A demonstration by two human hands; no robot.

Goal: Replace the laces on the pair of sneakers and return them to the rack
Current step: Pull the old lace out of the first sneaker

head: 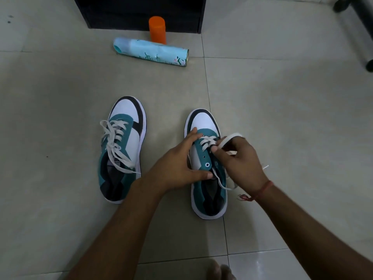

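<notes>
On the tiled floor [60, 98] the left sneaker [123, 150] stood fully laced and well apart from both hands, with a pale blue spray can [151, 52] lying on its side beyond it near an upright orange cylinder [157, 29] and the dark rack [139, 13]. The left hand [179, 164] reached in with fingers spread, thumb and fingertips grasping the side of the right sneaker [205, 168]. The right hand [240, 158], a red thread [260, 188] round its wrist, was curled over the eyelets, pinching the white lace [228, 139], which looped up past its knuckles.
</notes>
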